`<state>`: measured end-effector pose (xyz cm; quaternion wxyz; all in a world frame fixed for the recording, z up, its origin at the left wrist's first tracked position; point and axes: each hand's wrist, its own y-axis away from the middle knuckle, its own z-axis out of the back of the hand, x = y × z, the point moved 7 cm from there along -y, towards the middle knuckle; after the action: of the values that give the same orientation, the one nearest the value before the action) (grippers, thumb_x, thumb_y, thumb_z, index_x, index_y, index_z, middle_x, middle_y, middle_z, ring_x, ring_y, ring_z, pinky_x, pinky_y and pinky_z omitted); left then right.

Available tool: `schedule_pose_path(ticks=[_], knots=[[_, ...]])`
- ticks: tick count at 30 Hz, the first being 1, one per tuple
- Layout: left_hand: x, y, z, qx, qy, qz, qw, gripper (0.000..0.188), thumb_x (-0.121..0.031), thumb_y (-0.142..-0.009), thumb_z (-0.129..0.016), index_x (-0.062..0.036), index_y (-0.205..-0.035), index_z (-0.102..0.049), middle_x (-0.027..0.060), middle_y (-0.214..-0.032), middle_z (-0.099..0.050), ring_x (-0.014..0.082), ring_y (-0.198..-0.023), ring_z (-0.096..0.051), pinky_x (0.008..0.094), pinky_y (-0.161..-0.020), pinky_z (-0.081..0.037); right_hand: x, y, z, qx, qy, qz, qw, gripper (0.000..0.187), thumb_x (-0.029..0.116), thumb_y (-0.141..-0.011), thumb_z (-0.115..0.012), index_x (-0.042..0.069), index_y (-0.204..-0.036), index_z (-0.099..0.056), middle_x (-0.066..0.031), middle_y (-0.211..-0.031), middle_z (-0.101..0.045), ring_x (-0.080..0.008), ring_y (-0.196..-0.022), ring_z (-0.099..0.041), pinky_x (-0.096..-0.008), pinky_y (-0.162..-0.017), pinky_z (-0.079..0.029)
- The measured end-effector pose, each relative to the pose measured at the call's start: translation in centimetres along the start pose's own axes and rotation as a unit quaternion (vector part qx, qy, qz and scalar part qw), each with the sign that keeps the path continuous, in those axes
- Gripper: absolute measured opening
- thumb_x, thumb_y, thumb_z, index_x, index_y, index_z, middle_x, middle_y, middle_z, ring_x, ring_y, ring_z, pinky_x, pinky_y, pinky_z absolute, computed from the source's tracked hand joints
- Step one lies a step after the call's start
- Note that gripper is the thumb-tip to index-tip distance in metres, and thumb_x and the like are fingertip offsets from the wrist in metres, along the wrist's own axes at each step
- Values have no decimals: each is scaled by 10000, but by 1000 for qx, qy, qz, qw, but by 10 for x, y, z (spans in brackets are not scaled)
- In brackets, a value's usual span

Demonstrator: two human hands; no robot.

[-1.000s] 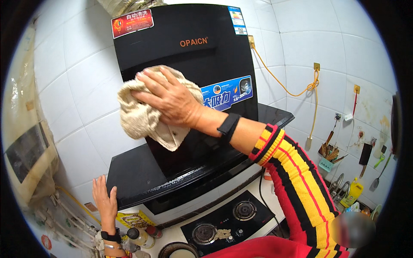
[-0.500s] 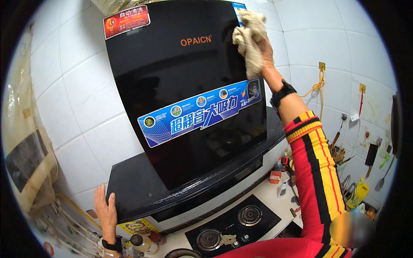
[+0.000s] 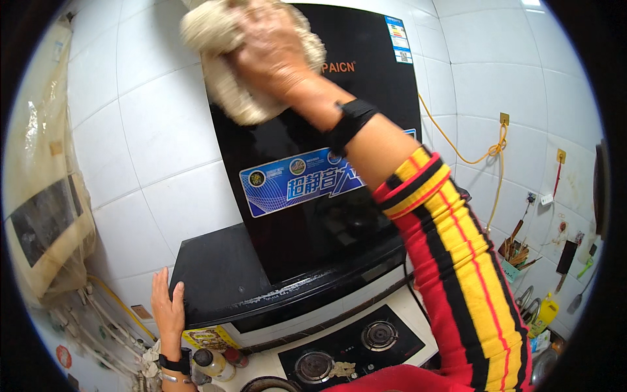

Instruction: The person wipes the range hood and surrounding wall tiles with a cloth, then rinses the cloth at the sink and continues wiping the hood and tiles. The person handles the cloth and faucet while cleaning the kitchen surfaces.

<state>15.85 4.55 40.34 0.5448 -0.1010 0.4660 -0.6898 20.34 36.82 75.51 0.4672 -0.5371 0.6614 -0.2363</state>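
Observation:
My right hand [image 3: 271, 49] presses a crumpled beige cloth [image 3: 225, 72] against the upper left part of a glossy black range hood [image 3: 307, 222] on the white tiled wall. The arm wears a black wristband and a red, yellow and black striped sleeve. My left hand [image 3: 168, 312] lies flat against the lower left corner of the hood's slanted black panel, fingers apart, holding nothing. A blue sticker [image 3: 294, 179] runs across the hood's front, partly hidden by my right forearm.
A black two-burner gas stove [image 3: 353, 346] sits below the hood. Bottles and jars [image 3: 212, 362] stand at the lower left. A plastic-covered box [image 3: 46, 215] hangs on the left wall. An orange cable [image 3: 486, 153] and utensils [image 3: 522, 251] hang at the right.
My right hand has swept the cloth from the hood's upper right corner across to its upper left. The view has moved closer to the hood. My left hand has stayed at the lower left corner.

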Motion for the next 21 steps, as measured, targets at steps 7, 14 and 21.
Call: schedule_pose_path(ticks=[7,14,21], knots=[[4,0,-3,12,-4,2,1000,514,-319,-972,-541,-3,-1374,-492,228,-1408,-486,385,-1371,-378,438,-1116,-299,95,130,85,179,-238,168,940,436,168,-788,-639,123,-1221,-611,-177,-1352,-519,-304,-1243,-518,-476,-1038,-405],[4,-2,-6,31,-32,11,999,519,-344,-976,-532,-20,-1380,-495,232,-1424,-469,379,-1374,-379,437,-1118,-297,54,267,170,407,-292,270,823,439,227,-793,-669,196,-1224,-592,-127,-1475,-413,-285,-1373,-395,-480,-1128,-335],[4,-1,-7,28,-13,14,999,529,-354,-973,-539,-23,-1383,-493,228,-1428,-467,374,-1377,-378,425,-1121,-298,-142,285,212,383,-111,-199,895,525,165,-869,-645,91,-1353,-455,-202,-1402,-433,-329,-1300,-442,-483,-1094,-358]])
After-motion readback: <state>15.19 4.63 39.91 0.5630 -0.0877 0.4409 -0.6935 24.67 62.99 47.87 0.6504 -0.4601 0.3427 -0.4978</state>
